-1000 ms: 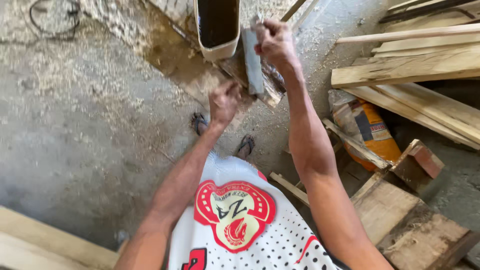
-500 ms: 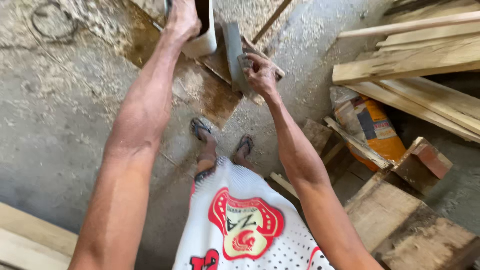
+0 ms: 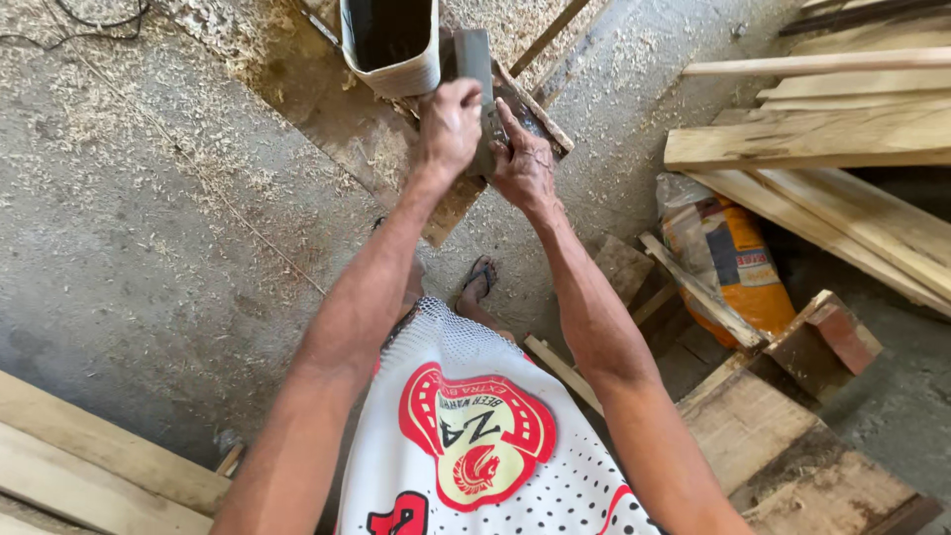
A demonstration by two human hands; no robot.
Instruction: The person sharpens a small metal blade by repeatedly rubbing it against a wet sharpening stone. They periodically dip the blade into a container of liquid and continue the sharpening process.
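A flat grey metal blade stands tilted over a wet wooden board on the concrete floor. My left hand is closed around the blade's lower part from the left. From the right, my right hand presses fingers against the same lower part. Just left of the blade sits a white rectangular container with dark liquid inside. My sandalled foot shows below the hands.
Long wooden planks are stacked at the right. An orange and blue sack lies under them, beside wooden offcuts. More planks lie at the bottom left. Sawdust covers the floor at the top, where a thin cable lies at the top left.
My left hand has come down from the white container's rim to grip the blade next to my right hand. The blade has stayed over the wet board.
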